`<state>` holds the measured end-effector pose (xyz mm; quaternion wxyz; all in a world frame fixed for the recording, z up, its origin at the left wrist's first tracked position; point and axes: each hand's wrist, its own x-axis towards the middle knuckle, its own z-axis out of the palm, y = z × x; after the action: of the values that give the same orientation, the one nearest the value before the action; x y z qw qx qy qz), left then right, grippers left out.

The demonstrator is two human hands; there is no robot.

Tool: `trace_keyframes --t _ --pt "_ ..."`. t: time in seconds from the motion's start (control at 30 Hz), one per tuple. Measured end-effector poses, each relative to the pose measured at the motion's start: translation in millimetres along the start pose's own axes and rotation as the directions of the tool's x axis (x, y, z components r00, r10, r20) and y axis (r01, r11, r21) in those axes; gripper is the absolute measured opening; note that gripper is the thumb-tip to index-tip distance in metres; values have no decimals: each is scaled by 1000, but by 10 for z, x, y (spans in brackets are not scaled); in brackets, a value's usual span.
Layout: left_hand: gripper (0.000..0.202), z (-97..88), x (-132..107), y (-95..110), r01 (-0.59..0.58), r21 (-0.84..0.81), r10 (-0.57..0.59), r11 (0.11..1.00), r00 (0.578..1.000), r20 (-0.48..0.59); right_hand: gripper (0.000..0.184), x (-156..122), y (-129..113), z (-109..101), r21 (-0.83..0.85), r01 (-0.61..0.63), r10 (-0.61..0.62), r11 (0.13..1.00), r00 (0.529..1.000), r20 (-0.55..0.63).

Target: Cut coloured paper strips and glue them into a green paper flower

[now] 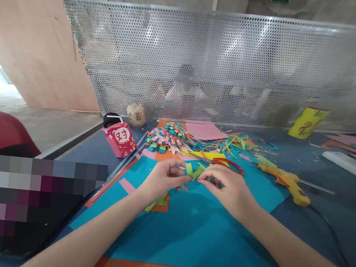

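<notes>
Left hand (168, 178) and right hand (228, 184), both loosely curled, pinching a green paper strip (198, 172) over blue paper (200, 232), red-handled scissors (222, 160) just beyond, glue gun (282, 176) at right.

A person's left hand (163, 176) and right hand (228, 186) were both bare, with slender fingers (175, 163) whose nails were too small in the head camera's view to make out. The left forearm (101, 231) and right forearm (289, 253) were bare too as far as they showed, smooth in outline and broadening steadily from narrow wrists (143, 195) to the picture's edge.
</notes>
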<state>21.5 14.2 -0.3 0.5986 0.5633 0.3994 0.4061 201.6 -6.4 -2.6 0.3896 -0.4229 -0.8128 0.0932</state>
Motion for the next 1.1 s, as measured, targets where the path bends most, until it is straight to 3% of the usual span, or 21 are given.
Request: trace_keyframes --t 0.33,0.7,1.1 --pt "37 6 -26 43 11 12 -11 1000 1000 11 4 -35 -10 -1 -84 89 -100 993 986 -132" --pt "37 -4 -25 18 -32 24 32 999 999 -13 6 -17 -38 -22 -43 38 -39 998 999 -13" --pt "36 -8 -2 -1 -14 32 16 999 998 -59 6 -10 1 20 23 14 -15 1000 1000 20"
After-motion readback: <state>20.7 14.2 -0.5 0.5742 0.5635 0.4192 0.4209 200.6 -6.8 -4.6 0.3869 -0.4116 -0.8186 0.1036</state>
